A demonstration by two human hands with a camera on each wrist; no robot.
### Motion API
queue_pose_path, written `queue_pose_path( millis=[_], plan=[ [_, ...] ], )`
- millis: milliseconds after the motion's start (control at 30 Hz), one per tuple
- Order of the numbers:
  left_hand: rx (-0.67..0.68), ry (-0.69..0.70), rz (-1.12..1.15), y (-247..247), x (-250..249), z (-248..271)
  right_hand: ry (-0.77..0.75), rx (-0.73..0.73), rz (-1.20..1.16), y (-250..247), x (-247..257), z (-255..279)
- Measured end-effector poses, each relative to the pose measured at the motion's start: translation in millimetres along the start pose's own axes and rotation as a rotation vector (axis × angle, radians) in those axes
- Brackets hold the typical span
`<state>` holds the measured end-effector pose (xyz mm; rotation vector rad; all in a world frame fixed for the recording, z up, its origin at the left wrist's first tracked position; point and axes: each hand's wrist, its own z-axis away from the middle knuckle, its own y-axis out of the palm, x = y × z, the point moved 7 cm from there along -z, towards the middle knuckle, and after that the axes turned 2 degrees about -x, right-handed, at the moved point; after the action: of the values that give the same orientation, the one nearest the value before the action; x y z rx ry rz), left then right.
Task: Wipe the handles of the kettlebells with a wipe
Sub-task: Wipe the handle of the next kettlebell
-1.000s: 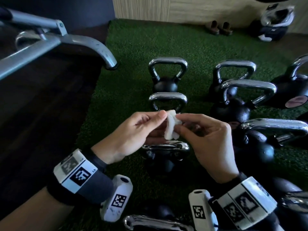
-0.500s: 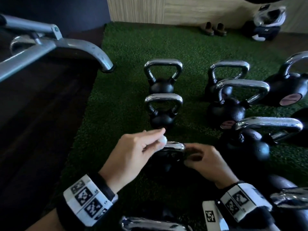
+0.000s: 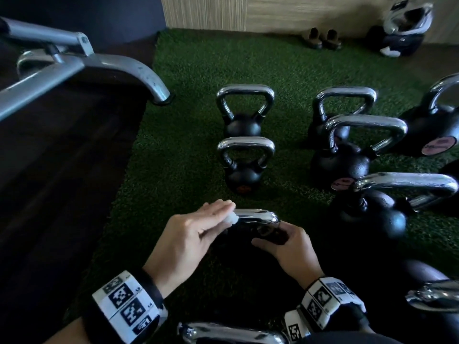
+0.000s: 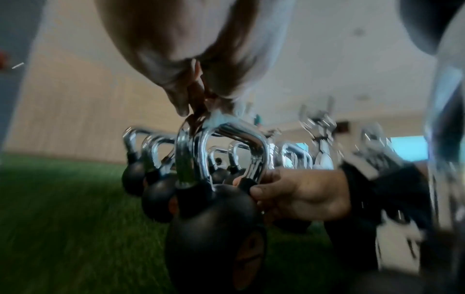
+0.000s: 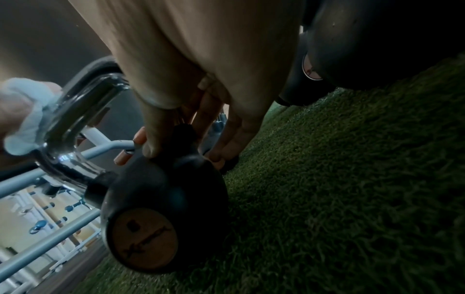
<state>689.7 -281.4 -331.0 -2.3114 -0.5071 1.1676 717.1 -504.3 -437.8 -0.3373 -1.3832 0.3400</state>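
The nearest black kettlebell (image 5: pixel 161 199) stands on green turf just in front of me. Its chrome handle (image 3: pixel 258 217) arches up between my hands. My left hand (image 3: pixel 213 219) pinches a crumpled white wipe (image 3: pixel 230 218) and holds it against the left end of that handle. The right wrist view shows the wipe (image 5: pixel 25 119) folded round the handle's bend (image 5: pixel 75 111). My right hand (image 3: pixel 280 242) grips the kettlebell low on its right side, fingers (image 5: pixel 156 137) curled round the base of the handle. The left wrist view shows the same handle (image 4: pixel 226 137) and my right hand (image 4: pixel 297 197) beside it.
Two small kettlebells (image 3: pixel 244 155) stand in a row beyond the held one; several larger ones (image 3: pixel 347 155) crowd the right. Another chrome handle (image 3: pixel 228 331) lies at the bottom edge. A grey bench leg (image 3: pixel 139 70) ends at the turf's left border. Shoes (image 3: pixel 320 38) sit by the far wall.
Both hands held the wipe in the air a second ago. My left hand has since lowered it onto the nearest handle, and my right hand has dropped to grip the kettlebell.
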Motion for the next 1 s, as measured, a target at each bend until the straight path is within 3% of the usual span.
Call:
queue_pose_path(
  millis=[67,133,267,533,667,767,900,1000],
  plan=[
    [-0.09,-0.197,0.185,-7,22,3,-0.012,-0.014,0.009,-1,2,1],
    [-0.085,-0.342,0.371,-7,40,9,-0.029,-0.021,-0.001,-3,5,3],
    [-0.093,-0.383,0.459,-4,50,26,-0.025,-0.019,-0.037,-3,7,7],
    [-0.128,-0.615,0.707,6,74,44,-0.017,-0.037,-0.061,-3,7,7],
    [-0.072,-0.658,0.615,23,80,60,-0.018,-0.049,-0.024,-5,8,7],
    [-0.126,-0.658,0.574,30,75,60,-0.013,-0.072,-0.002,-7,8,9],
    [-0.145,-0.64,0.548,31,77,38,-0.019,-0.144,0.089,-13,9,19],
    [-0.081,-0.667,0.445,37,93,12,-0.137,-0.13,0.217,-6,12,33]
  ],
)
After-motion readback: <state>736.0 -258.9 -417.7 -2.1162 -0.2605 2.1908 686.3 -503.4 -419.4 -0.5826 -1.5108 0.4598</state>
